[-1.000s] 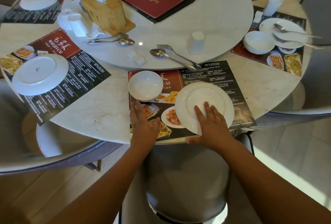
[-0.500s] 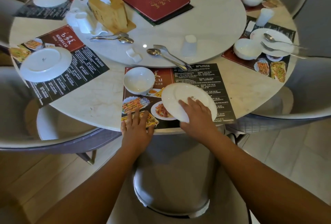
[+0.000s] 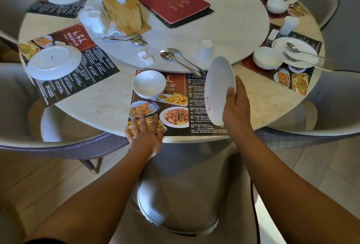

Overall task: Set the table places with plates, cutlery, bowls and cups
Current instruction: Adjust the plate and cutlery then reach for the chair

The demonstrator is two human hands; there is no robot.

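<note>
1. The tabletop (image 3: 93, 107) is hard stone. If the plate drops, it will likely chip or crack.
2. The placemat (image 3: 196, 95) hangs slightly over the near edge. The left hand (image 3: 145, 132) lies flat on its near left corner, fingers spread. If that hand lifts, the placemat may slide.
3. The plate (image 3: 218, 87) is in the air over the placemat's right side, tipped almost on edge. Its broad face is turned left and its long axis runs nearly upright, leaning away at the top.
4. The bowl (image 3: 149, 83) sits on the placemat's far left corner, well apart from the plate. A careless swing could knock it.
5. The right hand (image 3: 236, 107) grips only the plate's right rim, thumb on the face. Such a narrow hold could slip.
6. The fork and spoon (image 3: 181, 58) lie just beyond, within reach of the plate's far edge.
</note>
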